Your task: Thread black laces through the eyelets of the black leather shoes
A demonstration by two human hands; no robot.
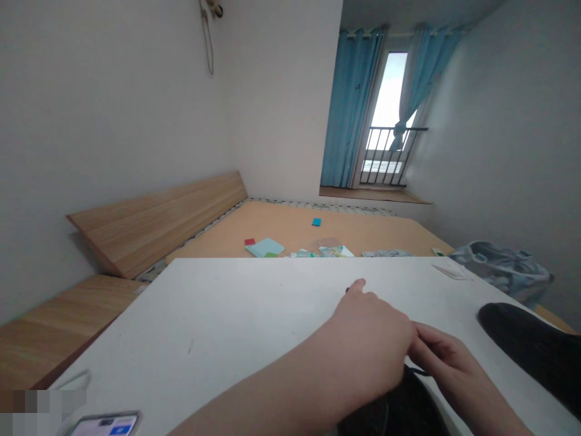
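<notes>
My left hand [374, 324] reaches across the white table with its fingers bent and mostly hidden behind its back; a small dark bit shows by its fingertips. My right hand [447, 357] meets it at the wrist side, thumb and fingers pinched together. A thin black shoelace [418, 371] runs from between the hands to a black shoe [399, 409] below them, partly covered by my left forearm. A second black shoe-like item [529, 342] lies on the right, cut off by the view's edge.
A phone [109, 424] with a lit screen and a pale cable [75, 380] lie at the front left of the white table [218, 327]. Beyond are a bed [281, 215] with papers and a blue card [316, 222], and jeans [503, 266] at right.
</notes>
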